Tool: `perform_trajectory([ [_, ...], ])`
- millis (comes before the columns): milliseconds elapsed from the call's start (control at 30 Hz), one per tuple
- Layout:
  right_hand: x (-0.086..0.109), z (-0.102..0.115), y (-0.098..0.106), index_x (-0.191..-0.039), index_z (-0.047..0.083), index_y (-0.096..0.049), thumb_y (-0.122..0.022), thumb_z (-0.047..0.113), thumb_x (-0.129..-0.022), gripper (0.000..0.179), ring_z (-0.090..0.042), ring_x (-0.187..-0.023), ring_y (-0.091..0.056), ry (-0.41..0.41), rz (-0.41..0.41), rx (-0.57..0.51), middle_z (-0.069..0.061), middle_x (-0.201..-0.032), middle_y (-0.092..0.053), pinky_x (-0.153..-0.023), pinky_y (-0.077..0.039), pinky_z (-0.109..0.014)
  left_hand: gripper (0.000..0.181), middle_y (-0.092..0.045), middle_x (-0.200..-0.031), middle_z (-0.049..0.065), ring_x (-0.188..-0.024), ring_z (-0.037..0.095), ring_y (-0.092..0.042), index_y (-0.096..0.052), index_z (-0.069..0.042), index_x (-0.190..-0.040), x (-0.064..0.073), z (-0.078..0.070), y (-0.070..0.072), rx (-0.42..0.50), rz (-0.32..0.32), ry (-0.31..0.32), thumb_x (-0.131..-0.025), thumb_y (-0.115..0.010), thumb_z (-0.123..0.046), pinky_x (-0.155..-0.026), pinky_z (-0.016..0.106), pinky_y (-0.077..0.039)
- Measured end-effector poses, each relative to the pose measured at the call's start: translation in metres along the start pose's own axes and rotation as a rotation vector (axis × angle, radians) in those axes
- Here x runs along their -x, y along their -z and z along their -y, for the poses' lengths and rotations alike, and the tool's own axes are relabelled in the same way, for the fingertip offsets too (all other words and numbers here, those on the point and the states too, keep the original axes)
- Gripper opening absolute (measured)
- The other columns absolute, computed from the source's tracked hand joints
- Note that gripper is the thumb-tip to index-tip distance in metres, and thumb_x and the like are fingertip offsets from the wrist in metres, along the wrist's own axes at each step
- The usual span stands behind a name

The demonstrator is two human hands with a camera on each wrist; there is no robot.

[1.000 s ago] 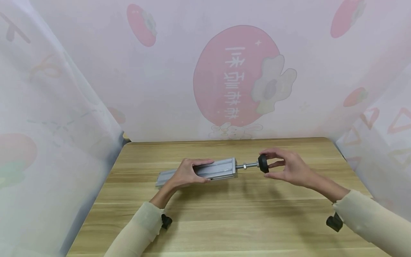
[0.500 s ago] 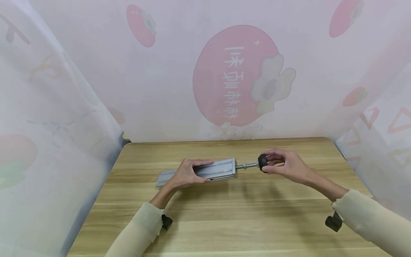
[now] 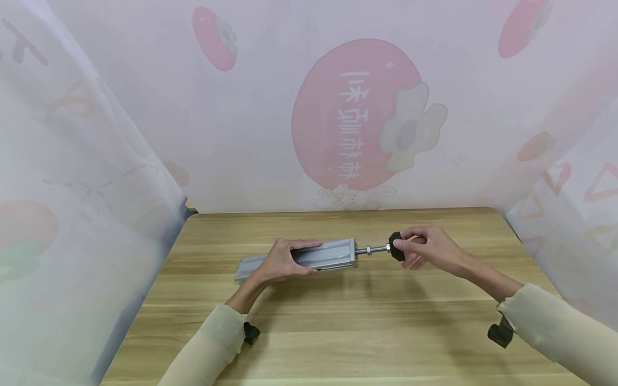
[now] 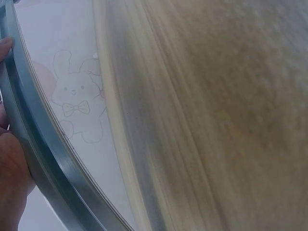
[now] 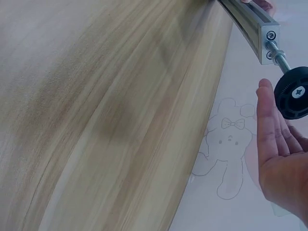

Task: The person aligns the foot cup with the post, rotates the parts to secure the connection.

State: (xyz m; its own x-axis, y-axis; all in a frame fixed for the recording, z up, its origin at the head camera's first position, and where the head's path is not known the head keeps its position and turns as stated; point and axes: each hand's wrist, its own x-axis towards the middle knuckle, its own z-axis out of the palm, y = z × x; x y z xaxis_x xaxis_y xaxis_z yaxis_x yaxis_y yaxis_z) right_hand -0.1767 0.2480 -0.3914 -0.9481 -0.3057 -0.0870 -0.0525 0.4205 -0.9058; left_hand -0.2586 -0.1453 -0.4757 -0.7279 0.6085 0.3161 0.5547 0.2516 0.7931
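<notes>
A silver aluminium profile (image 3: 333, 254) lies across the middle of the head view, above the wooden table, casting a shadow below it. My left hand (image 3: 279, 262) grips it, thumb along the near side and fingers along the far side. From its right end a threaded rod (image 3: 378, 249) with a nut sticks out, ending in a round black levelling foot (image 3: 396, 246). Thumb and fingers of my right hand (image 3: 434, 247) pinch the foot's rim. In the right wrist view the foot's underside (image 5: 294, 96) shows a central screw, beside the thumb. The left wrist view shows the profile's grooved side (image 4: 53, 159).
The wooden table (image 3: 309, 332) fills the lower head view. Pale printed curtains (image 3: 251, 134) rise behind its far edge and along both sides. A black wrist camera (image 3: 250, 333) sits at the left cuff, another (image 3: 500, 335) at the right cuff.
My right thumb has moved up across the foot's near side, while the fingers have shifted down behind it. The foot looks turned. My left hand and the profile stay in place.
</notes>
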Motion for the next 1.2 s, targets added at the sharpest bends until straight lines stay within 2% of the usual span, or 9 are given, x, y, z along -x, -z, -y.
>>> perform_trajectory([
  [200, -0.001, 0.000, 0.000, -0.128, -0.011, -0.063, -0.068, 0.034, -0.104, 0.051, -0.035, -0.079, -0.078, -0.024, -0.002, 0.030, -0.016, -0.089, -0.078, -0.071, -0.065, -0.040, 0.063, -0.075, -0.131, 0.002, -0.122, 0.018, -0.070, -0.078, -0.018, -0.130, 0.000, 0.000, -0.001, -0.007, -0.005, 0.002, -0.070, -0.097, -0.016, -0.104, 0.034, -0.055],
  [333, 0.001, -0.001, 0.000, -0.131, -0.008, -0.064, -0.071, 0.031, -0.103, 0.048, -0.026, -0.087, -0.078, 0.045, -0.020, 0.096, -0.014, -0.099, -0.078, -0.076, -0.065, -0.037, 0.064, -0.075, -0.130, 0.002, -0.122, 0.018, -0.071, -0.078, -0.018, -0.130, 0.001, 0.000, -0.002, -0.003, -0.009, -0.005, -0.070, -0.097, -0.014, -0.104, 0.034, -0.055],
  [433, 0.003, -0.004, 0.000, -0.139, -0.002, -0.062, -0.080, 0.024, -0.097, 0.053, -0.021, -0.102, -0.074, 0.184, -0.046, 0.177, -0.014, -0.119, -0.075, -0.083, -0.063, -0.033, 0.064, -0.075, -0.130, 0.003, -0.121, 0.020, -0.071, -0.078, -0.017, -0.130, 0.001, -0.001, -0.002, -0.001, -0.010, -0.015, -0.070, -0.097, -0.012, -0.103, 0.035, -0.056],
  [567, 0.004, -0.007, -0.001, -0.146, 0.001, -0.057, -0.093, 0.010, -0.082, 0.075, -0.025, -0.118, -0.069, 0.470, -0.072, 0.289, -0.018, -0.137, -0.067, -0.090, -0.062, -0.032, 0.064, -0.075, -0.131, 0.003, -0.121, 0.020, -0.071, -0.078, -0.017, -0.131, 0.001, -0.001, -0.002, 0.005, -0.010, -0.021, -0.070, -0.097, -0.012, -0.103, 0.034, -0.056],
  [667, 0.002, -0.008, -0.002, -0.146, 0.000, -0.057, -0.096, -0.001, -0.072, 0.084, -0.029, -0.120, -0.067, 0.661, -0.089, 0.355, -0.019, -0.139, -0.064, -0.091, -0.061, -0.031, 0.063, -0.075, -0.130, 0.002, -0.121, 0.020, -0.071, -0.078, -0.019, -0.131, 0.001, -0.002, -0.002, 0.019, -0.011, -0.016, -0.070, -0.097, -0.013, -0.102, 0.033, -0.056],
  [767, 0.000, -0.008, -0.003, -0.143, -0.001, -0.060, -0.097, -0.008, -0.067, 0.085, -0.028, -0.119, -0.068, 0.768, -0.109, 0.385, -0.018, -0.138, -0.064, -0.090, -0.061, -0.029, 0.063, -0.075, -0.130, 0.001, -0.121, 0.019, -0.071, -0.078, -0.019, -0.131, 0.001, -0.001, -0.001, 0.031, -0.011, -0.008, -0.070, -0.097, -0.014, -0.102, 0.032, -0.055],
  [967, 0.000, -0.010, -0.005, -0.140, 0.000, -0.061, -0.097, -0.010, -0.065, 0.083, -0.029, -0.115, -0.070, 0.806, -0.124, 0.382, -0.016, -0.134, -0.066, -0.089, -0.061, -0.029, 0.063, -0.075, -0.130, 0.001, -0.122, 0.018, -0.070, -0.078, -0.018, -0.130, 0.001, 0.000, -0.001, 0.033, -0.008, 0.001, -0.070, -0.096, -0.009, -0.104, 0.031, -0.054],
  [1100, 0.000, -0.012, -0.005, -0.140, -0.001, -0.061, -0.096, -0.009, -0.066, 0.082, -0.028, -0.114, -0.071, 0.796, -0.128, 0.363, -0.018, -0.132, -0.067, -0.087, -0.061, -0.028, 0.063, -0.075, -0.130, 0.003, -0.123, 0.020, -0.070, -0.078, -0.016, -0.130, 0.001, -0.001, -0.001, 0.025, -0.010, -0.004, -0.070, -0.096, -0.008, -0.104, 0.033, -0.054],
  [1200, 0.001, -0.012, -0.005, -0.139, 0.000, -0.062, -0.095, -0.008, -0.069, 0.079, -0.023, -0.112, -0.072, 0.741, -0.127, 0.325, -0.018, -0.131, -0.069, -0.085, -0.062, -0.028, 0.063, -0.075, -0.131, 0.003, -0.123, 0.020, -0.070, -0.078, -0.016, -0.130, 0.001, -0.002, -0.001, 0.024, -0.011, -0.006, -0.070, -0.096, -0.008, -0.104, 0.033, -0.055],
])
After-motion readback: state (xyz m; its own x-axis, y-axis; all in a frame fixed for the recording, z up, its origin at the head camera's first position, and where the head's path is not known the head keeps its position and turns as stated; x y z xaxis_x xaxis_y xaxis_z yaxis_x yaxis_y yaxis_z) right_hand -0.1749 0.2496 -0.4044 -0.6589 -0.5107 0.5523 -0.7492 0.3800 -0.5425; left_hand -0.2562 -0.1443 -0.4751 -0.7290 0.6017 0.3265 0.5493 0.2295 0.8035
